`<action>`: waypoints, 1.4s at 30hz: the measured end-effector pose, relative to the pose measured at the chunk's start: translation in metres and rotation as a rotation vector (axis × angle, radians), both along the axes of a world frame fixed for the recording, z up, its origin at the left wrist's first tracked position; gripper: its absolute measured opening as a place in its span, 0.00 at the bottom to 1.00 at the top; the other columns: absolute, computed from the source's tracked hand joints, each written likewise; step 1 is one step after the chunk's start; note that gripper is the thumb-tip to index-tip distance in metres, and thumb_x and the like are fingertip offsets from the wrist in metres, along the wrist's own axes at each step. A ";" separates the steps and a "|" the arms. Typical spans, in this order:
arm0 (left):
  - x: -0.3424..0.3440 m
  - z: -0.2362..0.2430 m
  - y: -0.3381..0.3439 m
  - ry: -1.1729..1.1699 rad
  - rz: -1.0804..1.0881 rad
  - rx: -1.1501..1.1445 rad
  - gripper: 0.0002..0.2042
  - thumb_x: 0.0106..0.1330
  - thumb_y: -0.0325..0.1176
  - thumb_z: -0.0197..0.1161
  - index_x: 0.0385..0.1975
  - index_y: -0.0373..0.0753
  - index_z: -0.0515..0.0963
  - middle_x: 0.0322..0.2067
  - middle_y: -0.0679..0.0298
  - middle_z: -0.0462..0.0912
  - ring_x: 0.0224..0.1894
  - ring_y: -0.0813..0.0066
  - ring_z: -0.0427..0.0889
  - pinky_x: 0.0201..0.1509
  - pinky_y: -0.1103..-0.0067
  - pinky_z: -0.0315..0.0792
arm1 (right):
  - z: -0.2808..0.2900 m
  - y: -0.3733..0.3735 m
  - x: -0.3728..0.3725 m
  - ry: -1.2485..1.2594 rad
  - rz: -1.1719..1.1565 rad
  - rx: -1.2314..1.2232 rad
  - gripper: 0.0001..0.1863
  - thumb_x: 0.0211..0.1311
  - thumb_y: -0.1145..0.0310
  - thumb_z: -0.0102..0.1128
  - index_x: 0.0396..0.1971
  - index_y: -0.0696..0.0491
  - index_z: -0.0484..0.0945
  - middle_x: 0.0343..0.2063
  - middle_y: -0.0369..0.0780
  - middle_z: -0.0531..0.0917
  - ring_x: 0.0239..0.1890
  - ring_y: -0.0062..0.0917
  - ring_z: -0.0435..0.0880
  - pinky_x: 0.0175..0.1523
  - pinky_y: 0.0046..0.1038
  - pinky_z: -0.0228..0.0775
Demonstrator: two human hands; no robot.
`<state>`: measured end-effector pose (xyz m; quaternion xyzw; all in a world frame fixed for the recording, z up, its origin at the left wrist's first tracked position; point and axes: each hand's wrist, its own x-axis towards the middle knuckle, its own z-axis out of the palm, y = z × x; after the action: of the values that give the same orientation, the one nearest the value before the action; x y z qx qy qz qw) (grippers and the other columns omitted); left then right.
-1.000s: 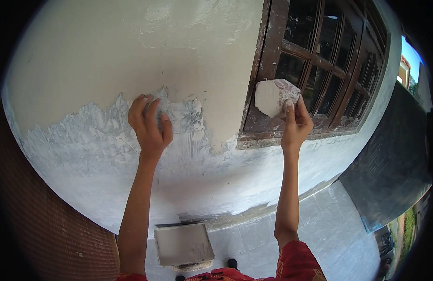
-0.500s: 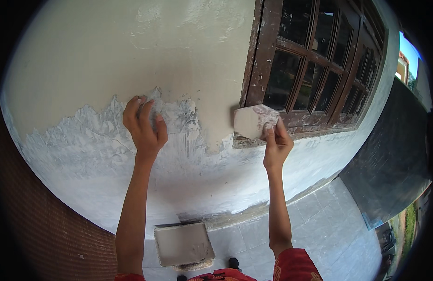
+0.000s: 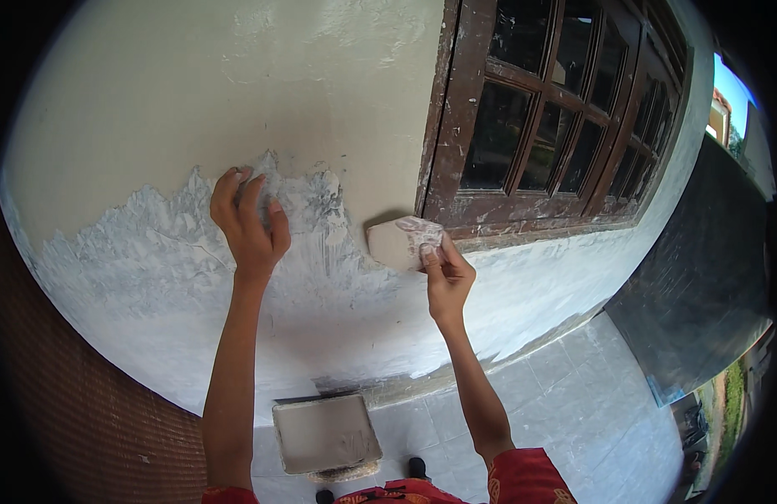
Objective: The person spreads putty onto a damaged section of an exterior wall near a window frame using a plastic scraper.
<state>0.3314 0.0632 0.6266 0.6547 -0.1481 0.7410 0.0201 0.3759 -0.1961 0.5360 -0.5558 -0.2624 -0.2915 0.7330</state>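
I see the right hand (image 3: 449, 284) pinching a pale angular plate (image 3: 393, 244) beside the window's (image 3: 472, 208) lower-left corner; the left hand (image 3: 251, 228) curls at the wall (image 3: 153, 92), grip unclear. I'd keep the plate's edge evenly pressed.

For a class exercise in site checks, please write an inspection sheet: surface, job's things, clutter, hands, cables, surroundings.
Surface: wall, cream above, patchy grey-white below.
Job's things: flat pale piece; square tray of pale material near the wall's foot.
Clutter: dark items far right, unclear.
Hands: left hand curled at the wall, thumb apart, contact unclear; right hand pinches the piece.
Cables: nothing seen.
Surroundings: brown-framed window, tiled floor, dark sheet.
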 end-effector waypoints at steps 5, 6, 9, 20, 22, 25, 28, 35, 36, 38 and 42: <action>-0.001 -0.001 0.003 -0.003 0.032 -0.006 0.14 0.63 0.29 0.50 0.47 0.32 0.67 0.53 0.52 0.60 0.57 0.56 0.61 0.57 0.65 0.62 | -0.004 -0.013 0.015 0.078 -0.063 0.031 0.20 0.61 0.76 0.57 0.53 0.64 0.70 0.40 0.43 0.81 0.39 0.18 0.78 0.40 0.20 0.73; -0.004 -0.002 0.004 -0.012 0.043 -0.004 0.14 0.63 0.29 0.50 0.47 0.32 0.67 0.53 0.52 0.60 0.57 0.56 0.61 0.57 0.65 0.62 | -0.003 -0.023 0.019 0.152 -0.079 0.151 0.20 0.61 0.76 0.57 0.54 0.64 0.69 0.40 0.43 0.81 0.38 0.19 0.78 0.40 0.21 0.74; -0.006 -0.002 0.005 0.004 0.045 -0.010 0.14 0.63 0.29 0.50 0.48 0.33 0.67 0.52 0.52 0.61 0.57 0.56 0.61 0.58 0.64 0.60 | 0.010 -0.035 0.005 0.180 0.001 0.278 0.20 0.62 0.76 0.56 0.54 0.64 0.69 0.41 0.42 0.81 0.39 0.19 0.78 0.41 0.22 0.75; -0.001 -0.002 0.004 -0.004 0.026 -0.011 0.15 0.59 0.29 0.52 0.46 0.33 0.69 0.52 0.51 0.62 0.56 0.54 0.61 0.54 0.67 0.65 | 0.015 -0.040 0.011 0.159 -0.047 0.302 0.18 0.63 0.77 0.53 0.52 0.66 0.70 0.43 0.44 0.80 0.41 0.22 0.80 0.45 0.22 0.73; -0.004 0.000 0.002 -0.006 0.038 -0.004 0.15 0.59 0.29 0.52 0.46 0.33 0.69 0.52 0.51 0.62 0.56 0.54 0.61 0.54 0.67 0.65 | 0.027 -0.041 0.003 0.108 -0.001 0.253 0.19 0.62 0.76 0.55 0.52 0.65 0.70 0.42 0.44 0.81 0.41 0.22 0.80 0.45 0.22 0.73; -0.008 0.005 -0.008 -0.003 0.014 0.002 0.15 0.61 0.29 0.51 0.47 0.33 0.68 0.52 0.51 0.62 0.56 0.54 0.61 0.55 0.66 0.64 | 0.045 -0.017 -0.003 -0.013 -0.011 -0.050 0.18 0.57 0.76 0.61 0.49 0.61 0.75 0.39 0.44 0.82 0.41 0.20 0.79 0.43 0.21 0.73; 0.000 -0.008 0.005 0.008 -0.008 -0.019 0.14 0.61 0.29 0.51 0.47 0.32 0.68 0.52 0.51 0.62 0.56 0.54 0.61 0.54 0.67 0.65 | 0.082 0.012 -0.004 -0.266 -0.176 -0.445 0.17 0.55 0.78 0.61 0.46 0.59 0.78 0.37 0.48 0.83 0.37 0.20 0.81 0.42 0.21 0.73; -0.005 -0.003 -0.001 -0.006 -0.016 -0.021 0.15 0.58 0.28 0.52 0.45 0.33 0.70 0.51 0.51 0.63 0.56 0.54 0.61 0.52 0.68 0.67 | 0.136 -0.020 0.008 -0.100 -0.240 0.211 0.17 0.57 0.77 0.59 0.48 0.63 0.75 0.39 0.47 0.83 0.40 0.21 0.81 0.45 0.21 0.72; -0.004 -0.004 0.001 -0.004 -0.010 -0.024 0.15 0.58 0.28 0.52 0.45 0.33 0.70 0.51 0.51 0.63 0.56 0.54 0.61 0.52 0.68 0.67 | 0.131 -0.013 0.004 -0.122 -0.126 0.138 0.17 0.56 0.77 0.60 0.48 0.63 0.75 0.39 0.47 0.83 0.40 0.21 0.81 0.46 0.21 0.72; -0.004 -0.003 0.000 -0.009 0.004 -0.017 0.15 0.57 0.28 0.52 0.45 0.33 0.70 0.51 0.51 0.63 0.56 0.54 0.62 0.54 0.66 0.65 | 0.120 0.004 -0.005 -0.218 -0.130 -0.142 0.18 0.54 0.77 0.62 0.46 0.62 0.77 0.39 0.48 0.83 0.40 0.22 0.81 0.45 0.22 0.72; -0.002 -0.006 0.005 -0.017 0.010 -0.017 0.15 0.57 0.28 0.53 0.45 0.34 0.70 0.51 0.51 0.64 0.56 0.54 0.62 0.55 0.65 0.63 | 0.122 0.019 -0.007 -0.206 -0.181 -0.278 0.18 0.54 0.76 0.62 0.46 0.62 0.77 0.40 0.49 0.83 0.40 0.23 0.81 0.45 0.21 0.71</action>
<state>0.3296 0.0679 0.6210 0.6488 -0.1388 0.7479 0.0206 0.3688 -0.1774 0.6580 -0.6401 -0.3229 -0.3726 0.5892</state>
